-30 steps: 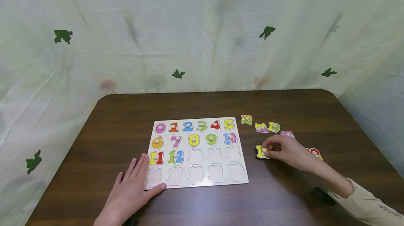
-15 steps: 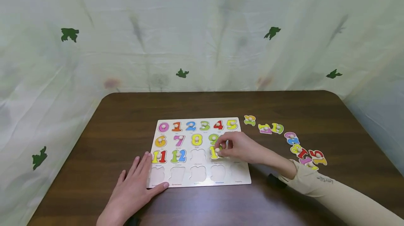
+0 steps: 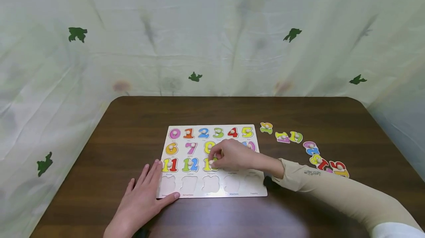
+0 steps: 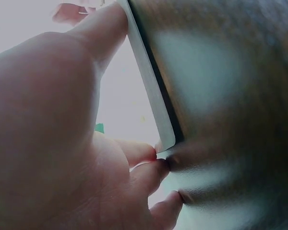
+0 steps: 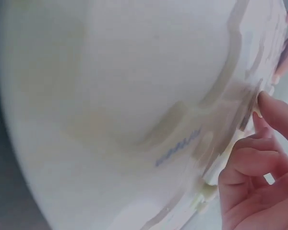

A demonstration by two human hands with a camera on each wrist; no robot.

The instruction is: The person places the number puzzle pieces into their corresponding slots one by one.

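A white number puzzle board lies on the dark wooden table. Numbers 0 to 12 sit in its upper slots; the bottom row's slots are bare. My right hand pinches the knob of a yellow number piece at the third slot of the third row, next to the 12. My left hand lies flat with straight fingers on the board's front left corner, thumb along the front edge. The left wrist view shows that thumb against the board edge. The right wrist view shows blurred white board and curled fingers.
Several loose number pieces lie in a curved line on the table to the right of the board. A pale sheet with green shapes hangs behind the table. The table's rounded far corners and front edge are in view.
My right hand has carried the yellow number piece from the table on the right, leftward over the board, to the third slot of the third row. The left hand has not moved.
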